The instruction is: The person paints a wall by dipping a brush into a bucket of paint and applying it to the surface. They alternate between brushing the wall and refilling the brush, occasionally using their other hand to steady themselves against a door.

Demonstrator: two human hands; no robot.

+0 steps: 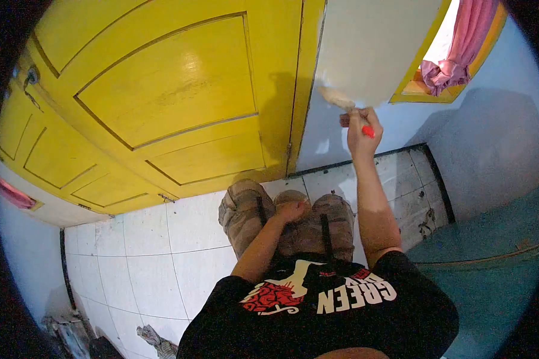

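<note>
In my right hand (365, 128) is a paintbrush with a red handle end (368, 131). Its cream-coloured bristles (336, 97) touch the wall, where a cream painted area (359, 48) meets the pale blue part (323, 140). My left hand (293, 210) lies low between my knees, fingers curled, beside a dull brown rounded shape (290, 195). What that hand grips, if anything, is hidden.
A yellow panelled door (173, 78) stands to the left of the painted wall. A yellow-framed window with a tied pink curtain (449, 69) is at upper right. White floor tiles (144, 233) carry dark spots. A teal surface (485, 287) lies to the right; a crumpled cloth (156, 341) is at lower left.
</note>
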